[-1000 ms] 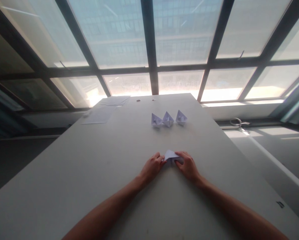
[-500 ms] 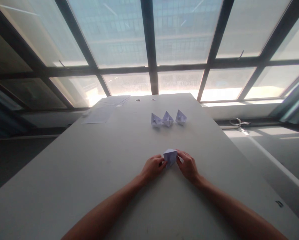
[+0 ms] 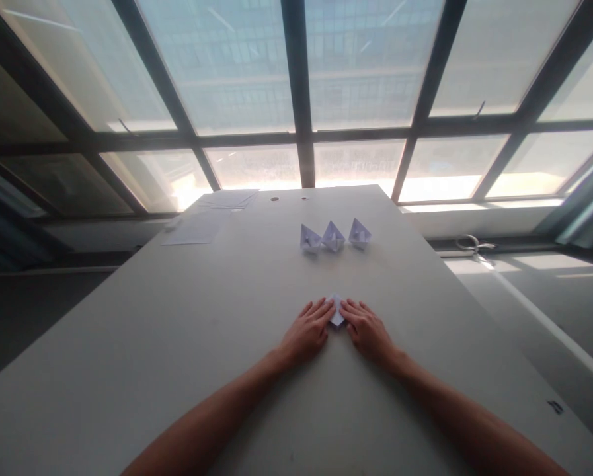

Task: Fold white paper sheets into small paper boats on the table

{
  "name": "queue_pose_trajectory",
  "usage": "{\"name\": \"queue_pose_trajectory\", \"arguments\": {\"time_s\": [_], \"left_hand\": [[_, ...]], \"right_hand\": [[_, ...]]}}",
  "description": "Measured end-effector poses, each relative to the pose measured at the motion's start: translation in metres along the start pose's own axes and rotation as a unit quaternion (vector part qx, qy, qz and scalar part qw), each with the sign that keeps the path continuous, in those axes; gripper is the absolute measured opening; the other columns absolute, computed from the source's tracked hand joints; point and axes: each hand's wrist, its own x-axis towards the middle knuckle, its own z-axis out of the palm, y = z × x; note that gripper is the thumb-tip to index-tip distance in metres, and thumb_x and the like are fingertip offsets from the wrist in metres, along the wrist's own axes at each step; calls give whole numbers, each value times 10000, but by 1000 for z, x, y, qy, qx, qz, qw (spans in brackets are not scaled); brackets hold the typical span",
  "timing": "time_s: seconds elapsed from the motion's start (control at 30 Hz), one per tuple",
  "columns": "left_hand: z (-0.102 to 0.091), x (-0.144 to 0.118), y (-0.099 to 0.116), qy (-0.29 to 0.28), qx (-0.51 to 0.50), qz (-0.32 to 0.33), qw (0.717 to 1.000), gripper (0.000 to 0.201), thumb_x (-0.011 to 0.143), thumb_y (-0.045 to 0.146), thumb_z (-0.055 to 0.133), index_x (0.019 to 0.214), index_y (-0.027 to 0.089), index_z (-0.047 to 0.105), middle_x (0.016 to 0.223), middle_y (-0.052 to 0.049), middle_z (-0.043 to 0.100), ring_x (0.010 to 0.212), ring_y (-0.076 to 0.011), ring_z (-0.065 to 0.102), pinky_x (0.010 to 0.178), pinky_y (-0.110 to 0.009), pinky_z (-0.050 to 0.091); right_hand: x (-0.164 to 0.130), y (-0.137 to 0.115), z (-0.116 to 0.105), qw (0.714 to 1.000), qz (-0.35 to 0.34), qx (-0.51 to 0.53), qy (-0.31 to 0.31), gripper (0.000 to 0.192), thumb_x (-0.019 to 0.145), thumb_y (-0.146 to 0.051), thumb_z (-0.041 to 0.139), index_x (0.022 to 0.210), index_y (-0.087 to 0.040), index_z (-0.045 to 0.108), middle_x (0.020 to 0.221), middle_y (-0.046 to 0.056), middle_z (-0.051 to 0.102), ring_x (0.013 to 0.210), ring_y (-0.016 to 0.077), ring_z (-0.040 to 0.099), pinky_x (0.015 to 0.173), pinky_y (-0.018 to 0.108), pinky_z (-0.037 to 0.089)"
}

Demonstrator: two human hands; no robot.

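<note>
Surface [image 3: 177,344]: paper sheets [image 3: 197,228] stacked far left. Three finished paper boats [image 3: 334,237] in a row, far centre. Left hand [image 3: 307,332] and right hand [image 3: 366,330] spread flat, pressing folded paper [image 3: 336,312] down, near centre. Fourth piece mid-fold, judging by shape.

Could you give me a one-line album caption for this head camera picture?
Left hand and right hand press a folded paper flat on the table, with three paper boats beyond.

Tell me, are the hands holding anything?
Not gripping: the left hand and right hand press flat on the folded paper, one on each side.
</note>
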Motion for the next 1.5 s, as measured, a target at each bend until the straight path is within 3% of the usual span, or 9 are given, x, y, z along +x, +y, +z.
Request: {"name": "queue_pose_trajectory", "arguments": {"time_s": [0.17,0.43,0.57,0.8,1.03,1.23,1.4,1.5], "left_hand": [[4,0,-2,-10,-2,14,1000,530,1014,345,341,1527,231,276,1585,-35,257,1474,-195,196,1202,-430,184],[11,2,-8,16,-24,22,999,538,1026,317,310,1541,180,232,1576,-81,281,1465,-177,225,1200,-387,216],[9,0,-6,-18,4,52,999,567,1027,371,319,1556,239,165,1599,-43,213,1487,-213,134,1204,-450,157],[-1,-5,-2,-57,25,76,995,735,980,501,407,1566,240,47,1619,-67,84,1493,-257,57,1199,-480,94],[-3,-4,-7,-63,8,86,994,665,977,477,445,1553,312,157,1618,-47,93,1489,-274,88,1194,-486,122],[2,-2,-4,-37,1,57,998,671,1002,461,381,1563,268,68,1607,-40,173,1487,-212,132,1202,-440,131],[10,1,-8,-11,-8,26,1000,548,1021,422,331,1537,258,246,1571,-41,299,1459,-178,247,1195,-398,200],[14,1,-11,6,10,-8,1000,536,1011,409,354,1512,220,326,1571,-76,300,1456,-204,256,1192,-395,213]], "right_hand": [[0,-3,2,999,13,30,19,446,976,-282,396,1384,-165,535,1458,89,480,1385,215,392,1171,427,248],[1,5,10,1000,17,17,-5,536,963,-324,445,1464,-134,421,1529,117,368,1441,238,278,1188,435,189],[1,5,11,1000,9,-1,-24,583,962,-329,425,1506,-140,337,1559,93,312,1462,222,215,1197,439,146],[2,3,9,998,18,-30,-43,618,969,-377,387,1526,-131,283,1576,94,262,1477,230,155,1197,476,75],[1,4,7,999,5,-24,-43,668,952,-398,420,1533,-115,251,1581,117,245,1477,234,157,1196,487,86],[0,3,4,998,-19,-11,-55,658,956,-394,426,1539,-154,240,1575,106,266,1473,226,175,1195,505,44],[0,2,3,998,-13,-12,-58,641,974,-443,394,1533,-160,261,1570,110,275,1470,229,188,1193,509,41],[0,2,3,998,-12,-19,-56,629,978,-455,386,1523,-155,292,1572,110,273,1470,230,186,1194,506,38]]}}
